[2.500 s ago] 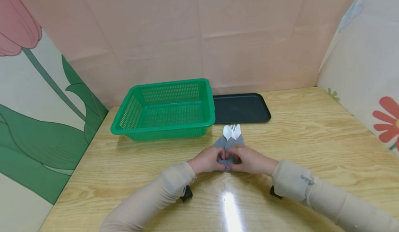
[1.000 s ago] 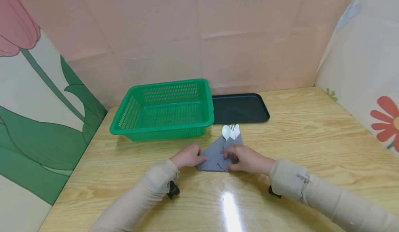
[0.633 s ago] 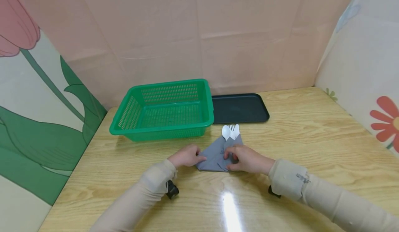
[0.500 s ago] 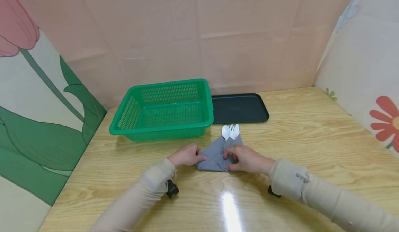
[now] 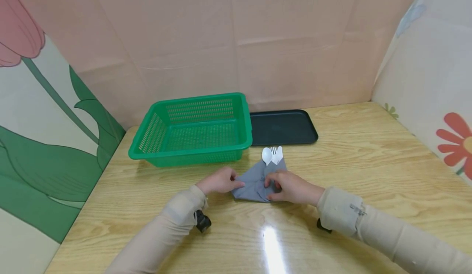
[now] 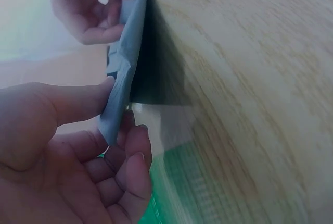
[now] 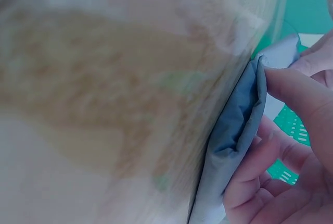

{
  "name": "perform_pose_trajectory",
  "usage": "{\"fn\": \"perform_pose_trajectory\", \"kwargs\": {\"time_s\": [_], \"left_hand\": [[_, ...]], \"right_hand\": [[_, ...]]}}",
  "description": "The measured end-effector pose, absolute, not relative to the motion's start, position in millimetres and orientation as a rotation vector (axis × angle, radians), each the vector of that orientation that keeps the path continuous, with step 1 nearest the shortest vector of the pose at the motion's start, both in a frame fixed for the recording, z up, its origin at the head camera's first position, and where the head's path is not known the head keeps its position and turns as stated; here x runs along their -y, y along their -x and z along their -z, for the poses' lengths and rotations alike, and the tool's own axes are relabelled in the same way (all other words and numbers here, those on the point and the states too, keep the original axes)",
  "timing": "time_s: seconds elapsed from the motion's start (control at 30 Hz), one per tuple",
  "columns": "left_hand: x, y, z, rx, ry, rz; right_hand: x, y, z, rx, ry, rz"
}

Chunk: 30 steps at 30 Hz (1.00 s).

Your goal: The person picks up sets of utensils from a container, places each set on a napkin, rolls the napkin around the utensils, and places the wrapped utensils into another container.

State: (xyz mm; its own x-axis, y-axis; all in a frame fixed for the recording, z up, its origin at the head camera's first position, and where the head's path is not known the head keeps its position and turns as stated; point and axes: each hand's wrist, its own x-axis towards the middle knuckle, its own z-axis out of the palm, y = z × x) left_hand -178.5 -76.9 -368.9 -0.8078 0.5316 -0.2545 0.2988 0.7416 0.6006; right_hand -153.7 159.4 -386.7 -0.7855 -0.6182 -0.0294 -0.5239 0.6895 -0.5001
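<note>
A grey cloth napkin (image 5: 251,180) lies on the table, folded around a white spoon (image 5: 267,155), a white fork (image 5: 273,151) and a white knife (image 5: 280,154). Only the upper ends of the cutlery show. My left hand (image 5: 220,180) pinches the napkin's left corner between thumb and fingers. In the left wrist view that part of the napkin (image 6: 127,62) stands raised off the wood. My right hand (image 5: 295,188) holds the right side of the fold, over the cutlery's lower part. Its thumb and curled fingers grip the cloth in the right wrist view.
Behind the napkin to the left stands a green plastic basket (image 5: 191,153) with slotted walls. A black tray (image 5: 284,127) lies beside it, its left end hidden by the basket. Fabric walls border the wooden table (image 5: 368,155).
Both hands were together over the napkin's middle. My left hand has moved left to the spread-out left corner, which has just risen slightly. The right hand has stayed in place.
</note>
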Motion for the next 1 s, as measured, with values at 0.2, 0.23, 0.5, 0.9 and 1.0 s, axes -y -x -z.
{"fn": "perform_pose_trajectory", "kwargs": {"time_s": [0.2,0.23,0.5,0.9,1.0], "left_hand": [[76.8,178.7,367.5,-2.522,-0.675,-0.812],[76.9,178.9,367.5,-2.520,-0.680,-0.820],[75.0,180.1,362.3,-2.506,-0.718,-0.833],[69.9,177.0,354.8,-2.494,-0.712,-0.873],[68.7,177.4,355.3,-2.506,-0.716,-0.875]], "right_hand": [[-159.3,153.0,386.2,-2.706,0.929,0.713],[-159.3,153.0,386.1,-2.705,0.930,0.714],[-159.4,153.2,386.3,-2.700,0.928,0.720],[-160.0,154.3,386.9,-2.693,0.926,0.728],[-160.1,154.4,387.2,-2.693,0.928,0.726]]}}
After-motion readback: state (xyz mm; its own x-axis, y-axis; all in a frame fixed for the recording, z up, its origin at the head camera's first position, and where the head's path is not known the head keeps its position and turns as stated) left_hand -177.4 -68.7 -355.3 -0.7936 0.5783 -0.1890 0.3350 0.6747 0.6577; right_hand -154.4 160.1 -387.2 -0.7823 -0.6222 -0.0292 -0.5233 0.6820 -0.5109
